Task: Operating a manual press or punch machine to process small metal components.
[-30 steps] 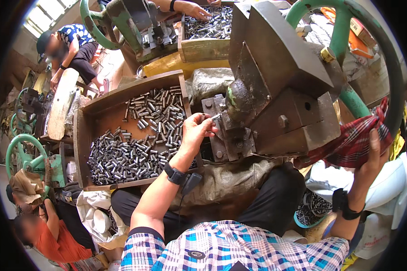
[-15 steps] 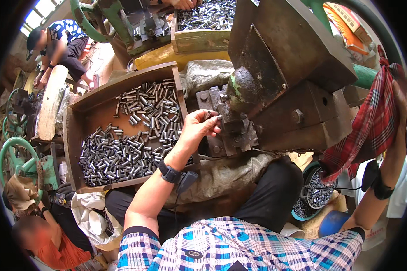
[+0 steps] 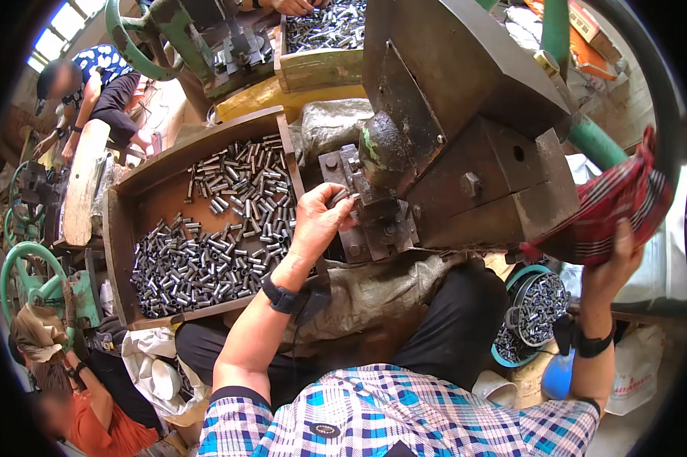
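My left hand [image 3: 318, 221] is closed in a pinch at the dark metal die block [image 3: 385, 225] of a manual screw press [image 3: 465, 152]. Between thumb and fingers sits a short metal tube [image 3: 354, 196], its end pointing at the block. Off to the right, my right hand [image 3: 619, 263] grips a red plaid cloth [image 3: 625, 199] that hangs at the press's big curved wheel; whether a handle lies under the cloth is hidden. Beside my left forearm stands a wooden tray [image 3: 118, 266] with many short metal tubes [image 3: 206, 266] heaped in it.
Below the press at right, a teal-rimmed basin [image 3: 499, 354] holds a bowl of small metal pieces [image 3: 543, 305]. A blue object [image 3: 558, 375] lies nearby. Crumpled sacking [image 3: 374, 301] covers the space above my knees. Other people work at green presses at left; another tray [image 3: 320, 70] stands behind.
My right hand has swung down and inward, drawing the plaid cloth with it. My left hand stays pinched by the die block. The view has shifted slightly.
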{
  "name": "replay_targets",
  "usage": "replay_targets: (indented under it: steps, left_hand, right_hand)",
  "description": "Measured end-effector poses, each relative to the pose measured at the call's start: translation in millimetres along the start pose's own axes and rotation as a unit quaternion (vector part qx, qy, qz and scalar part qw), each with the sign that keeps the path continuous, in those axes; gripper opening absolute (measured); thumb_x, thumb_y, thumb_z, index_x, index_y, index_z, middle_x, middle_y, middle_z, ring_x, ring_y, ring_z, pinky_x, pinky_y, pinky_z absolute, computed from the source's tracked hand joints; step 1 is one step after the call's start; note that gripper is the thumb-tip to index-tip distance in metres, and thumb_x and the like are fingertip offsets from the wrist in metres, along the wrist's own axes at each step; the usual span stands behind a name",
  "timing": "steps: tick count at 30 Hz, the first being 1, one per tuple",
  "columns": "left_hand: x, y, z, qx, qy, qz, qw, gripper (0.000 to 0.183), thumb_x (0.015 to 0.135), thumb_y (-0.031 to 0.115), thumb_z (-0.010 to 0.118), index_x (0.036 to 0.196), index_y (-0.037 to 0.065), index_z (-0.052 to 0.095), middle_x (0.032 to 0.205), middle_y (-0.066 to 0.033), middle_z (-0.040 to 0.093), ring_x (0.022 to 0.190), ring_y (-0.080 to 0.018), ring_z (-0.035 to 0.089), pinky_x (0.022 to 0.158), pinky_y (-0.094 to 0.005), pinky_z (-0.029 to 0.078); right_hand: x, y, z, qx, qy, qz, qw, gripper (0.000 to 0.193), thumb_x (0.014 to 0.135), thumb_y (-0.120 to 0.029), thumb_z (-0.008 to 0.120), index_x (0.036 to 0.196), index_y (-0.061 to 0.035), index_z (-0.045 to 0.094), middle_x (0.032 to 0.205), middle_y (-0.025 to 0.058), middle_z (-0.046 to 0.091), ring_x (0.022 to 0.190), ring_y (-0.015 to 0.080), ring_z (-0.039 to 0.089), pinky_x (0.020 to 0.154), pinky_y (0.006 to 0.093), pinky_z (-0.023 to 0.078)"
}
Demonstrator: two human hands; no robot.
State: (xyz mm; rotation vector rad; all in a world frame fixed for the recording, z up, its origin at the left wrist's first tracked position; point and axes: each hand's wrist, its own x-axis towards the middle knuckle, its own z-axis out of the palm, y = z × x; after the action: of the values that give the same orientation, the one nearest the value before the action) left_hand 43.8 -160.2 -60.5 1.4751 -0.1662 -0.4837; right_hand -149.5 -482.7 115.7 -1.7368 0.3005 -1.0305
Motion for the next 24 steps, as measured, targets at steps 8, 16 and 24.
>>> replay_targets:
  steps: [8, 16, 24]
  left_hand:
    - [-4.0, 1.6, -31.4, -0.036, -0.067, -0.065, 0.995, 0.031, 0.088, 0.017, 0.061, 0.113, -0.001, 0.054, 0.088, -0.0065, 0.063, 0.070, -0.0079, 0.060, 0.057, -0.0180, 0.049]
    - [2.2, -6.5, -23.5, -0.163, -0.146, -0.078, 0.973, 0.035, 0.090, 0.013, 0.058, 0.121, -0.002, 0.050, 0.102, -0.0124, 0.064, 0.087, -0.0172, 0.066, 0.071, -0.0245, 0.055]
    - [-2.8, -0.8, -16.9, -0.146, -0.102, -0.041, 0.983, 0.033, 0.090, 0.014, 0.058, 0.119, -0.002, 0.053, 0.102, -0.0116, 0.064, 0.086, -0.0167, 0.066, 0.072, -0.0240, 0.055]
  right_hand:
    - [67.5, -64.3, 4.7, -0.368, -0.093, -0.191, 0.905, 0.033, 0.095, -0.013, 0.042, 0.124, -0.0024, 0.053, 0.116, 0.0092, 0.058, 0.105, 0.0173, 0.056, 0.093, 0.0284, 0.044]
    - [81.8, -107.5, 50.2, -0.008, -0.163, 0.066, 0.984, 0.043, 0.082, -0.013, 0.059, 0.119, 0.0066, 0.050, 0.105, 0.0154, 0.059, 0.088, 0.0206, 0.062, 0.076, 0.0299, 0.053]
    - [84.7, -110.5, 74.3, 0.022, -0.142, 0.102, 0.984, 0.036, 0.082, -0.016, 0.061, 0.108, 0.0081, 0.055, 0.094, 0.0128, 0.063, 0.075, 0.0181, 0.064, 0.065, 0.0267, 0.055]
